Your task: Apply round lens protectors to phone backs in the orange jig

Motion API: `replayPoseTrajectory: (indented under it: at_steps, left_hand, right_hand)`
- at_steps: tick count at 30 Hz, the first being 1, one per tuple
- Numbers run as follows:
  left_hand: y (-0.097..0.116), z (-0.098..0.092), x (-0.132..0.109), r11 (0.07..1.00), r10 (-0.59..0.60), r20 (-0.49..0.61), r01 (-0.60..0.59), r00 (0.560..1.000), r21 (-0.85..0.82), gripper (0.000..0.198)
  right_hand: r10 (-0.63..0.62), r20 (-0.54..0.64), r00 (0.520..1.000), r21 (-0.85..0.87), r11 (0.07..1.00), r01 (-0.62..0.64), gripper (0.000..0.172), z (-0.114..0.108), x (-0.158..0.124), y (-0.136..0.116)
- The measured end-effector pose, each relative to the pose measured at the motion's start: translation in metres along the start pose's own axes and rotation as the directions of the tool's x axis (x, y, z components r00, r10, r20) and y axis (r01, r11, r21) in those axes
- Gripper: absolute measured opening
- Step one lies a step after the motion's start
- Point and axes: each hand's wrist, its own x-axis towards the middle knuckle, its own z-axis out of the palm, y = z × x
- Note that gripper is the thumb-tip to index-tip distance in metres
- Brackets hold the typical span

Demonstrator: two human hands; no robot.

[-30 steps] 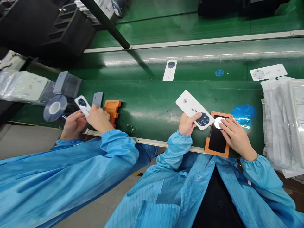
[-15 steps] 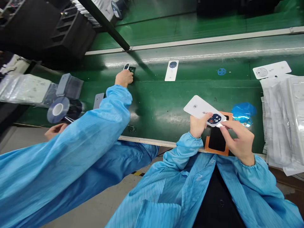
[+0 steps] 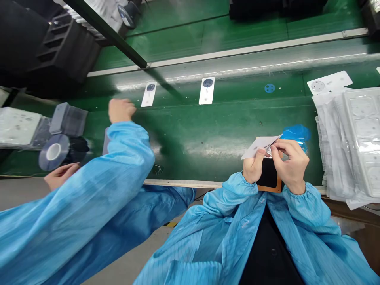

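Observation:
In my left hand (image 3: 253, 168) is a thin white phone back panel (image 3: 257, 145), gripped between thumb and fingers and tilted so its face shows at a slant. My right hand (image 3: 292, 164) is closed in a pinch at the panel's right end, on what looks like a small white tab; the fingertips partly hide it. Below both hands an orange frame (image 3: 279, 186) with a black inset (image 3: 267, 176) lies at the bench edge. Behind my right hand sits crumpled blue film (image 3: 297, 133).
Two white panels with dark round patches, one left (image 3: 149, 95) and one right (image 3: 207, 91), lie on the green bench. A blue disc (image 3: 269, 88), another white panel (image 3: 329, 83) and clear trays (image 3: 365, 138) are rightward. A co-worker's hand (image 3: 121, 110) reaches in near a tape roll (image 3: 54, 152).
The white panel in my left hand has tilted, its dark round patch now turned from view. The co-worker's far hand has drawn back left, leaving a white panel on the bench. The view has shifted slightly.

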Motion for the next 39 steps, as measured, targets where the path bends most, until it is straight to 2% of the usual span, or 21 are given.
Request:
replayPoseTrajectory:
  at_steps: [6,12,17,24,34,39]
  left_hand:
    - [0.002,0.003,-0.002,0.998,0.062,-0.003,-0.062,0.998,0.001,0.054]
    - [-0.003,0.001,-0.004,0.999,0.045,0.032,-0.046,0.998,0.015,0.054]
    - [0.006,0.002,-0.005,0.994,0.101,0.114,-0.106,0.988,0.041,0.056]
    - [0.015,0.006,-0.006,0.985,0.157,0.143,-0.166,0.977,0.05,0.053]
    - [0.01,0.008,-0.007,0.989,0.143,0.144,-0.147,0.979,0.016,0.052]
    - [0.008,0.007,-0.006,0.971,0.231,0.184,-0.239,0.955,0.022,0.05]
  right_hand:
    - [0.007,-0.003,1.0,0.019,1.0,-0.007,0.003,0.001,0.0,0.001]
    - [-0.005,-0.025,1.0,0.047,0.999,0.006,0.007,0.003,0.0,0.002]
    - [0.023,-0.022,0.999,0.023,0.999,-0.022,0.006,0.004,0.0,0.003]
    - [0.021,-0.042,0.999,0.023,1.0,-0.02,0.008,0.004,0.001,0.0]
    - [0.01,-0.063,0.998,0.057,0.998,-0.007,0.008,0.004,0.002,0.001]
    - [0.029,-0.069,0.997,0.037,0.999,-0.026,0.009,0.005,0.003,0.0]
